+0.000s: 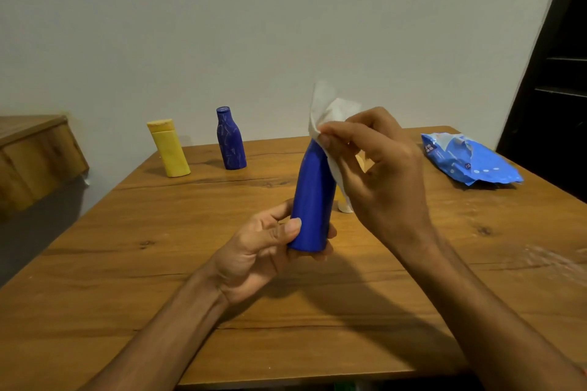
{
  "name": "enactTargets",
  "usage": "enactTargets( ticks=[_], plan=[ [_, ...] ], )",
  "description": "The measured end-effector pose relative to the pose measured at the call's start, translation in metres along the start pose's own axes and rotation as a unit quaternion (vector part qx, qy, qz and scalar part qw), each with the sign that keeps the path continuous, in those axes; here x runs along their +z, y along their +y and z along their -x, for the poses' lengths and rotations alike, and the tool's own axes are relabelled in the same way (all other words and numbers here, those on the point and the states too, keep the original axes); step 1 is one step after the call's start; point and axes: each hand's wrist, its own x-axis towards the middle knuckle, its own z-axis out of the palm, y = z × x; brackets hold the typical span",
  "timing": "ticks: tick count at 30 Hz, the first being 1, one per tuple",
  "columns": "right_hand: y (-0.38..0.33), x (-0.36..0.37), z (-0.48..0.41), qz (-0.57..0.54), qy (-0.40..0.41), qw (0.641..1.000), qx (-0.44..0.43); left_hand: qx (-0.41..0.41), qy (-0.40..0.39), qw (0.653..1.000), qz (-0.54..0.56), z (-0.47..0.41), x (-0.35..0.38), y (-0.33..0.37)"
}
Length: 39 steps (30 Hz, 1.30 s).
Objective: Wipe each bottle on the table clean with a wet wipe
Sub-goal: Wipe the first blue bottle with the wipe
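My left hand (pixel 263 251) grips the base of a plain blue bottle (pixel 313 200) and holds it upright above the table. My right hand (pixel 381 168) pinches a white wet wipe (pixel 327 114) against the bottle's top and upper right side. A second blue bottle (pixel 230 140) with pale scribbles stands at the back of the wooden table (pixel 158 247). To its left, a yellow bottle (pixel 170 149) stands upside down on its cap. Behind my right hand a pale yellow bottle (pixel 344 203) is mostly hidden.
A blue wet wipe pack (pixel 470 159) lies at the table's back right. A wooden ledge (pixel 35 152) juts out on the left, beyond the table. A dark cabinet (pixel 559 73) stands at the far right against the grey wall.
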Motion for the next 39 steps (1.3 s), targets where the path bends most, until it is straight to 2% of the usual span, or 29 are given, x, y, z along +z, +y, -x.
enactTargets(
  ticks=[2,6,11,16,20,23,27,32,39],
  plan=[
    [0.000,0.001,-0.002,0.036,0.010,0.999,-0.013,-0.004,0.004,1.000,-0.006,0.000,0.001,-0.001],
    [-0.006,0.003,0.000,0.119,-0.027,0.990,-0.067,0.009,0.017,0.999,-0.025,0.000,0.002,0.000],
    [-0.006,0.003,0.000,0.160,-0.001,0.985,-0.064,0.016,0.032,0.999,-0.031,0.000,0.005,-0.001],
    [-0.015,0.001,0.002,0.176,-0.081,0.974,-0.121,0.031,0.028,0.999,-0.035,0.001,0.003,0.000],
    [-0.006,-0.006,-0.006,0.218,-0.028,0.973,-0.074,0.017,0.032,0.998,-0.049,0.000,0.005,-0.001],
    [-0.010,-0.006,-0.004,0.236,-0.064,0.965,-0.090,0.024,0.030,0.997,-0.062,-0.001,0.005,-0.002],
    [-0.015,-0.004,-0.001,0.219,-0.113,0.960,-0.134,0.029,0.036,0.998,-0.040,-0.001,0.002,-0.002],
    [0.002,-0.005,-0.006,0.152,0.005,0.986,-0.070,0.007,0.004,0.999,-0.038,-0.001,0.002,-0.001],
    [0.004,0.002,-0.007,-0.023,0.084,0.994,0.065,-0.011,-0.049,0.998,0.044,0.001,0.002,0.000]
  ],
)
